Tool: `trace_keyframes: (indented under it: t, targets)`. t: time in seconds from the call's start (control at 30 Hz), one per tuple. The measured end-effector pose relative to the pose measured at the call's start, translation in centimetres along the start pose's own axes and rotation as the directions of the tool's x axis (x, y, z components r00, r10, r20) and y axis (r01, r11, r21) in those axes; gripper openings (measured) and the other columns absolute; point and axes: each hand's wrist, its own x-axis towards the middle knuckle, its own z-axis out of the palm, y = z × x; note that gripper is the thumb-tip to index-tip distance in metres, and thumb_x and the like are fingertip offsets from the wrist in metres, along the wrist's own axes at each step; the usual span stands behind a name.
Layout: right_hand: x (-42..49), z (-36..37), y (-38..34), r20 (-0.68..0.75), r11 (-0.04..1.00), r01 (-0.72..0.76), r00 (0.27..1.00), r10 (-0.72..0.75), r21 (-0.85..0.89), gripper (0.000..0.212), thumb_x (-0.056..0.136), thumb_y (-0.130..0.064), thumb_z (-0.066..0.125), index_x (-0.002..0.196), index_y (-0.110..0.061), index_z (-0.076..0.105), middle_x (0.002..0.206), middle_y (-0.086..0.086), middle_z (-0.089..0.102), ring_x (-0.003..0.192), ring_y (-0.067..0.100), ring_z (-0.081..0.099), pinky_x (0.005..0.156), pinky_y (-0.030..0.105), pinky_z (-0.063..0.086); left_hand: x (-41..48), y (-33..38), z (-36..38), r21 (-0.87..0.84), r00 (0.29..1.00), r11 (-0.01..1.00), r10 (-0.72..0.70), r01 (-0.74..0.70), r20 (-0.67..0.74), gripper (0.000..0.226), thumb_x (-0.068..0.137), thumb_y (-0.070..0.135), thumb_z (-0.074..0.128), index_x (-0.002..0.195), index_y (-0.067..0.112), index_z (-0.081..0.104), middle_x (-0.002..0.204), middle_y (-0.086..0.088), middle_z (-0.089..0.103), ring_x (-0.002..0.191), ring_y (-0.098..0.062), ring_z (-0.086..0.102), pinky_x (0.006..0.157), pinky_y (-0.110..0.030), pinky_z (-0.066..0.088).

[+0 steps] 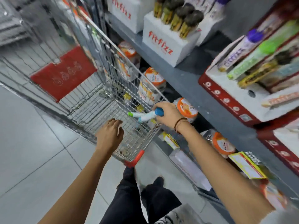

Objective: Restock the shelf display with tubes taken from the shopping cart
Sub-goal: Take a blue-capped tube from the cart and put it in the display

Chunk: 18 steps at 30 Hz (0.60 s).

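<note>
We've got orange-lidded jars [187, 109] lined up on the lower shelf around 3 o'clock, white Fitfizz boxes [168, 47] up at 12, and grey floor tiles [32, 151] over at 8.

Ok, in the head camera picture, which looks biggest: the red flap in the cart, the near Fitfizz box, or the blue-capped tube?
1. Red flap and Fitfizz box: they look about alike, and both sit farther away, so no ranking.
2. Blue-capped tube, in the right hand: clearly smallest.
</note>
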Motion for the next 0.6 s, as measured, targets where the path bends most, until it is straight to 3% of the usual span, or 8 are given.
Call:
trace_keyframes:
  t: [0.1,0.2,0.3,0.4,0.5,0.6]
  targets:
    - [-3.3,-4.7,-0.9,-0.128,1.000,0.012,0.992,-0.008,0.028,0.031,0.070,0.000,0.067,0.100,-0.008,0.068,0.104,0.014,0.065,0.098,0.026,0.059,0.076,0.015,0.032,1.6,2.9,-0.6,-0.029,0.996,0.996,0.088,-0.089,-0.028,0.034,0.080,0.003,0.064,0.113,-0.005,0.059,0.112,-0.024,0.066,0.106,-0.037,0.058,0.083,-0.050,0.052]
    - [-7.2,-9.3,-1.5,-0.258,1.000,-0.002,0.966,0.006,0.018,0.035,0.069,-0.002,0.068,0.104,-0.008,0.067,0.105,0.015,0.066,0.100,0.028,0.060,0.084,0.022,0.038,3.5,6.7,-1.1,-0.043,0.973,0.973,0.225,-0.227,-0.051,0.041,0.084,0.006,0.061,0.122,-0.006,0.052,0.124,-0.026,0.058,0.117,-0.038,0.052,0.099,-0.049,0.041]
    - [-11.0,-13.1,-1.7,-0.379,0.999,-0.045,0.925,0.032,-0.028,0.040,0.069,-0.005,0.069,0.108,-0.009,0.066,0.108,0.015,0.067,0.102,0.029,0.061,0.090,0.026,0.038,5.2,10.7,-1.4,-0.073,0.929,0.926,0.364,-0.369,-0.071,0.042,0.087,0.007,0.057,0.126,-0.004,0.049,0.130,-0.024,0.054,0.123,-0.035,0.048,0.104,-0.045,0.036]
    - [-14.8,-15.8,-1.3,-0.460,0.995,-0.093,0.886,0.060,-0.048,0.037,0.069,-0.007,0.069,0.106,-0.010,0.066,0.104,0.013,0.068,0.099,0.028,0.061,0.089,0.030,0.043,6.1,15.0,-1.7,-0.106,0.849,0.842,0.523,-0.528,-0.077,0.039,0.087,0.007,0.054,0.124,-0.006,0.051,0.128,-0.024,0.056,0.120,-0.037,0.050,0.103,-0.047,0.038]
    - [-18.0,-17.6,-0.4,-0.519,0.986,-0.160,0.847,0.115,-0.044,0.035,0.071,-0.010,0.070,0.105,-0.009,0.065,0.105,0.013,0.069,0.098,0.028,0.062,0.089,0.033,0.046,6.2,19.0,-1.8,-0.102,0.756,0.750,0.653,-0.653,-0.044,0.039,0.086,0.015,0.044,0.113,-0.009,0.058,0.113,-0.026,0.064,0.107,-0.039,0.060,0.092,-0.050,0.047]
    - [-20.7,-18.4,0.7,-0.552,0.972,-0.234,0.813,0.186,-0.016,0.036,0.072,-0.015,0.070,0.107,-0.012,0.063,0.105,0.011,0.070,0.097,0.026,0.062,0.086,0.029,0.046,6.1,22.2,-1.3,-0.088,0.669,0.667,0.743,-0.740,0.003,0.044,0.085,0.021,0.037,0.109,-0.008,0.061,0.109,-0.025,0.067,0.103,-0.038,0.063,0.085,-0.051,0.051]
